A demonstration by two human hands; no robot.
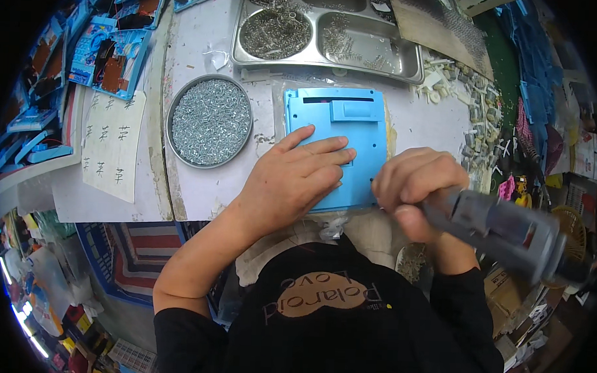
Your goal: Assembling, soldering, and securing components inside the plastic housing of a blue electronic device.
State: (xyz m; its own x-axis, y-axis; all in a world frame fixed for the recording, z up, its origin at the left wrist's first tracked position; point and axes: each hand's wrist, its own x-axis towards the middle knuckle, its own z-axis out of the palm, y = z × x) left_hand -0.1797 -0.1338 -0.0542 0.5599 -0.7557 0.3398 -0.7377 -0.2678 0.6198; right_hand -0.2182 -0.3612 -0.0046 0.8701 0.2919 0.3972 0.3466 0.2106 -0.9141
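Note:
A light blue plastic casing [362,183] lies flat at the near edge of the worktop, with a slot and a raised block at its far end. My left hand [292,173] rests on its left side, fingers stretched out over the surface. At its right edge my right hand [420,181] is closed around a grey and black power screwdriver [501,230], whose body slants toward the right. The screwdriver's tip is hidden behind my fingers. Left of the casing, a round metal dish [169,139] holds a heap of small silver screws [212,121].
A steel compartment tray [395,53] with small springs and metal parts stands beyond the casing. Small white plastic pieces [440,83] are scattered on the right. Several blue casings with wiring [115,58] pile up at far left, near a paper sheet with writing [112,147].

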